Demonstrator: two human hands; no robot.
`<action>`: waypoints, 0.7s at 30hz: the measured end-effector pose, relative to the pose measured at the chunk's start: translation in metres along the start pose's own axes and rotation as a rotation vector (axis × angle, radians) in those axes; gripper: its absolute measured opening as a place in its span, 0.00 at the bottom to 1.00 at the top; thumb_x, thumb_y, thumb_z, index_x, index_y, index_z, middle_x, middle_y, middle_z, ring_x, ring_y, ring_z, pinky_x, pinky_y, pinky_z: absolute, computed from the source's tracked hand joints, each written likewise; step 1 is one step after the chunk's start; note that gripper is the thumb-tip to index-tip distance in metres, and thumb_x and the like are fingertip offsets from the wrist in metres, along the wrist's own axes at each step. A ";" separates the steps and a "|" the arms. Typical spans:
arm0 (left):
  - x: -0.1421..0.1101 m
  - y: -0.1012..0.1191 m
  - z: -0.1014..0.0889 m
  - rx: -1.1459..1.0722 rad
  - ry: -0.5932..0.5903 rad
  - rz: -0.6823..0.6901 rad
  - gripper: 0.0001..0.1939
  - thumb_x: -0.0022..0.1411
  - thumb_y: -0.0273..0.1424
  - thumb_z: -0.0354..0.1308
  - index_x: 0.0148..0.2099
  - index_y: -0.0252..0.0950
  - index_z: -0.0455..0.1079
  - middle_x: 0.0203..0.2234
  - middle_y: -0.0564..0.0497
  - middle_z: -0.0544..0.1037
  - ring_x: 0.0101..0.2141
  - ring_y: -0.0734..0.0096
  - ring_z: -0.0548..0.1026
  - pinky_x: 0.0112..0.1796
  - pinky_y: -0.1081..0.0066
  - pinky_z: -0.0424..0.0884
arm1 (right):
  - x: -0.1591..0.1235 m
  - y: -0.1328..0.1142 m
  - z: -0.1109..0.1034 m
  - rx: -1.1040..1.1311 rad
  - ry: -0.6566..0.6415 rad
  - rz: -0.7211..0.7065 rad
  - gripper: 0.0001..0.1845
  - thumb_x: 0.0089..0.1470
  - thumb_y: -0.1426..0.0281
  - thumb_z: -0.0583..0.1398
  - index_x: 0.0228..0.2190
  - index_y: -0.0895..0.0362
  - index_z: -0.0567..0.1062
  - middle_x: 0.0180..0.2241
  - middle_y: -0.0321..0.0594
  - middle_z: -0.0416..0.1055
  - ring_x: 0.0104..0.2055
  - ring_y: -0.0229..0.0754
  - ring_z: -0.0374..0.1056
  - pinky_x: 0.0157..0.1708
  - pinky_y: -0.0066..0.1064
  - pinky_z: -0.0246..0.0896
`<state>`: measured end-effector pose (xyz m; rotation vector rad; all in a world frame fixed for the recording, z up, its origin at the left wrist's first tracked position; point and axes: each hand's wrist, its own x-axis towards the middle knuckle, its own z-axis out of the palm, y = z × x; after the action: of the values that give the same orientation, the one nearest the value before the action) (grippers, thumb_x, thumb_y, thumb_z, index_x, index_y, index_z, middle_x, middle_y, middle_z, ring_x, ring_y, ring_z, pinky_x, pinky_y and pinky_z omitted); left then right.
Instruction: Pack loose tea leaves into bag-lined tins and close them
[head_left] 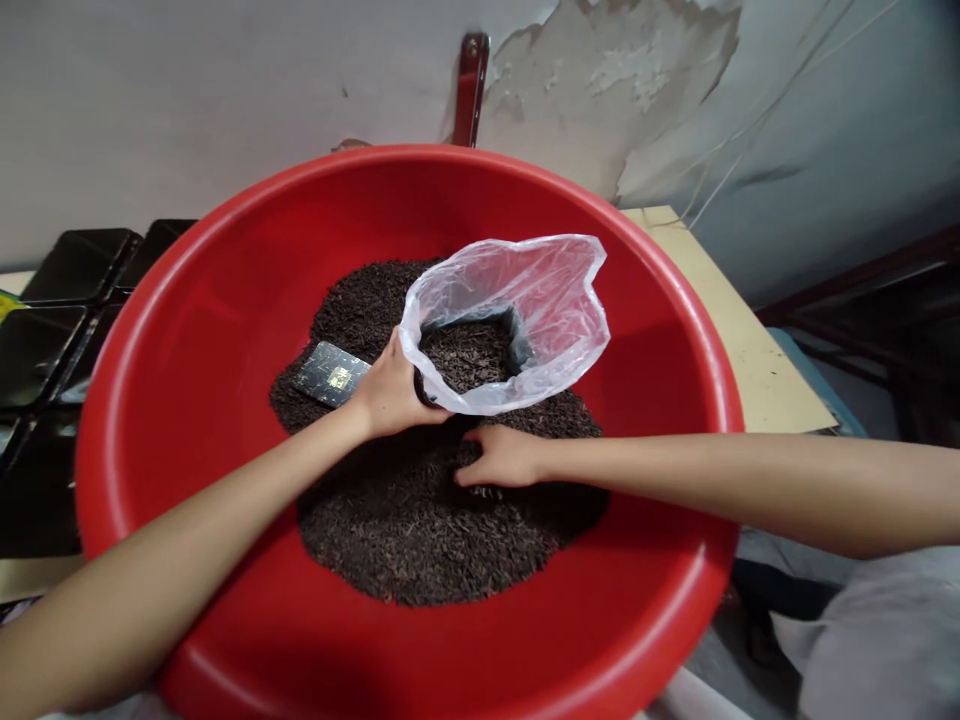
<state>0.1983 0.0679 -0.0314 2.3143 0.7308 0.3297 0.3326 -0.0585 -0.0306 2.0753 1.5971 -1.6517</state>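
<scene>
My left hand [397, 392] is wrapped round the side of a dark container [519, 340] lined with a clear plastic bag [559, 300]. The bag's mouth stands open above the rim, and dark dried tea leaves [466, 355] lie inside. Below it, my right hand [504, 456] is in the heap of loose tea leaves [420, 550], fingers curled round some of them and partly hidden. A dark metallic lid or card with a small gold mark [330, 374] rests on the heap beside my left wrist. Everything sits within a big red plastic basin [202, 330].
Several black glossy tins or trays [79, 265] stand to the left of the basin. A pale board [742, 350] lies under its right side. Behind are a wall with peeling paint [615, 70] and a dark red upright piece [471, 90].
</scene>
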 end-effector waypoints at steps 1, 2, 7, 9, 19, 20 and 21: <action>0.000 0.000 0.000 -0.002 0.001 0.006 0.50 0.37 0.39 0.67 0.62 0.34 0.51 0.60 0.38 0.59 0.63 0.48 0.54 0.63 0.58 0.52 | -0.005 -0.002 -0.005 0.053 -0.013 0.010 0.25 0.44 0.60 0.60 0.41 0.64 0.75 0.38 0.46 0.75 0.39 0.47 0.70 0.35 0.30 0.60; 0.000 -0.001 0.000 -0.005 0.001 0.012 0.50 0.38 0.39 0.67 0.62 0.35 0.51 0.60 0.39 0.59 0.63 0.48 0.54 0.63 0.58 0.51 | -0.010 -0.004 -0.009 0.109 -0.021 0.021 0.22 0.45 0.60 0.60 0.38 0.63 0.75 0.36 0.44 0.75 0.38 0.45 0.69 0.35 0.30 0.60; 0.001 -0.003 0.000 0.000 -0.005 0.039 0.49 0.39 0.40 0.66 0.62 0.37 0.51 0.58 0.42 0.62 0.64 0.48 0.50 0.65 0.57 0.48 | -0.036 -0.016 -0.019 0.516 -0.018 0.012 0.10 0.49 0.64 0.58 0.29 0.58 0.74 0.35 0.36 0.73 0.40 0.37 0.66 0.45 0.29 0.56; 0.002 -0.004 0.001 0.008 -0.002 0.052 0.49 0.39 0.41 0.66 0.62 0.38 0.51 0.58 0.43 0.63 0.65 0.49 0.49 0.65 0.56 0.47 | -0.047 -0.021 -0.022 0.600 -0.051 0.009 0.06 0.48 0.68 0.59 0.27 0.58 0.73 0.31 0.34 0.71 0.38 0.35 0.65 0.46 0.29 0.56; 0.002 -0.009 0.006 0.037 0.050 0.075 0.49 0.39 0.43 0.66 0.61 0.33 0.53 0.59 0.40 0.62 0.63 0.49 0.53 0.64 0.58 0.50 | -0.120 -0.046 -0.073 0.489 -0.099 -0.174 0.12 0.43 0.63 0.61 0.28 0.59 0.74 0.22 0.32 0.68 0.22 0.31 0.62 0.27 0.25 0.60; 0.002 -0.011 0.006 0.054 0.048 0.086 0.47 0.39 0.44 0.66 0.59 0.33 0.55 0.57 0.40 0.63 0.63 0.49 0.54 0.64 0.58 0.50 | -0.126 -0.050 -0.081 0.493 -0.054 -0.210 0.11 0.43 0.63 0.61 0.28 0.58 0.74 0.23 0.33 0.70 0.22 0.30 0.62 0.26 0.24 0.60; 0.003 -0.012 0.006 0.073 0.040 0.100 0.44 0.40 0.45 0.66 0.58 0.33 0.57 0.55 0.41 0.66 0.63 0.49 0.55 0.63 0.57 0.51 | -0.131 -0.054 -0.089 0.499 0.014 -0.234 0.10 0.44 0.64 0.59 0.28 0.58 0.74 0.24 0.33 0.71 0.22 0.29 0.63 0.26 0.23 0.60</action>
<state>0.1981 0.0733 -0.0440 2.4247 0.6580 0.4015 0.3687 -0.0684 0.1324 2.1657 1.6108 -2.3236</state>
